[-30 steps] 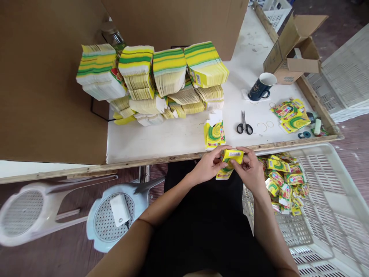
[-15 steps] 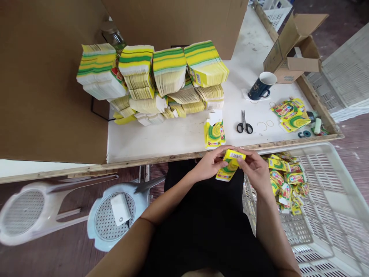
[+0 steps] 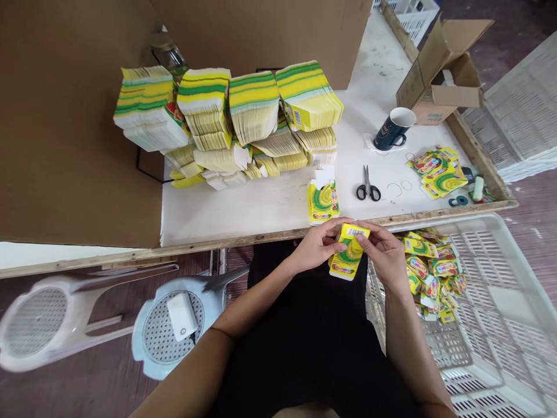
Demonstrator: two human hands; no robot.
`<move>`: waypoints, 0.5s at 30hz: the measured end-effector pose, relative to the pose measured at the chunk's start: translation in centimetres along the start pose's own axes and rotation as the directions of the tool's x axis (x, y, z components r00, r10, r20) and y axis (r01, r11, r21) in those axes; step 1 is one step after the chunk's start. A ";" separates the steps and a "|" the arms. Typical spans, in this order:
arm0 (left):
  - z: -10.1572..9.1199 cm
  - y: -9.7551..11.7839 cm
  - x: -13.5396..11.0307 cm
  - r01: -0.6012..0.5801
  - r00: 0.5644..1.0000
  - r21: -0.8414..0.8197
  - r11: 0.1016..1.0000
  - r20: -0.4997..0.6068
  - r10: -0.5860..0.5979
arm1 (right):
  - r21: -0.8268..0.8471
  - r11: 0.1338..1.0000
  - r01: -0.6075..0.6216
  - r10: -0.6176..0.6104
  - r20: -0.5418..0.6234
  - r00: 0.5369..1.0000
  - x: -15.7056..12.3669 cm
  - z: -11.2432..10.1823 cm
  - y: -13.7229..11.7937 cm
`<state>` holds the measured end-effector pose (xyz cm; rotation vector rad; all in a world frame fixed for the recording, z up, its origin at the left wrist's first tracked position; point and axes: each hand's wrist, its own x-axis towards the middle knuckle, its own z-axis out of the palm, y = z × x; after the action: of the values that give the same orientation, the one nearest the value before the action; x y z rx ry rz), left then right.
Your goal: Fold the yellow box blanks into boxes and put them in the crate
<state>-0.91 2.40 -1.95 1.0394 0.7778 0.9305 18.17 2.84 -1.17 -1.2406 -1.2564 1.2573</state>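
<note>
A small yellow and green printed carton (image 3: 349, 255) is held between both hands, in front of the table's edge. My left hand (image 3: 319, 245) pinches its left side, thumb on the front face. From the right, my right hand (image 3: 383, 251) grips it with the thumb near the barcode; the fingers behind the carton are hidden. Just beyond the hands, a flat unfolded carton (image 3: 322, 200) lies on the white table. Farther back, several tall stacks of flat cartons (image 3: 255, 107) stand in a row. To my right, many small cartons (image 3: 435, 270) lie in a white plastic crate (image 3: 483, 278).
Black-handled scissors (image 3: 368, 184), a dark mug (image 3: 394, 130) and more flat cartons (image 3: 441, 171) are on the table (image 3: 226, 209). An opened cardboard box (image 3: 429, 81) stands at the back right. Two plastic stools (image 3: 148, 354) are at the left, one bearing a white device (image 3: 181, 316).
The carton has turned more upright and its front now lies flat toward me, with the bent top straightened. My right thumb has moved onto its face near the barcode.
</note>
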 end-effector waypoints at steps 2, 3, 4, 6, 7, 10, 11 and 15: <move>-0.1 0.0 0.1 0.013 1.000 -0.011 1.000 0.005 -0.013 | -0.011 1.000 0.011 -0.012 -0.047 0.999 0.0 0.1 -0.1; 0.0 0.0 0.2 0.010 1.000 -0.011 1.000 -0.001 -0.010 | -0.024 0.999 0.033 -0.034 -0.066 0.997 0.0 0.2 -0.1; 0.1 -0.1 0.2 -0.006 1.000 -0.006 1.000 -0.017 0.006 | -0.038 0.998 0.058 -0.060 -0.070 0.996 0.0 0.4 -0.2; 0.4 -0.3 0.3 -0.072 0.994 0.017 0.997 -0.083 0.073 | -0.048 0.994 0.098 -0.100 -0.048 0.994 -0.1 0.9 -0.2; 0.6 -0.4 0.4 -0.107 0.987 0.035 0.994 -0.117 0.110 | -0.040 0.994 0.104 -0.105 -0.033 0.994 -0.1 1.2 -0.2; 1.2 -0.6 0.7 -0.165 0.974 0.107 0.980 -0.139 0.180 | -0.021 0.994 0.109 -0.110 -0.057 0.992 -0.3 1.6 -0.1; 1.3 -0.6 0.8 -0.175 0.975 0.138 0.975 -0.117 0.191 | -0.037 0.992 0.117 -0.120 -0.090 0.989 -0.4 1.3 -0.2; 0.2 -0.6 1.2 -0.248 0.942 0.476 0.844 -0.086 0.326 | -0.305 0.942 0.136 -0.254 -0.388 0.886 -0.9 -2.8 -1.1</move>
<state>-0.09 3.34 -2.60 1.5430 1.0291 1.1287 20.95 2.10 0.08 -1.4448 -1.2159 0.6325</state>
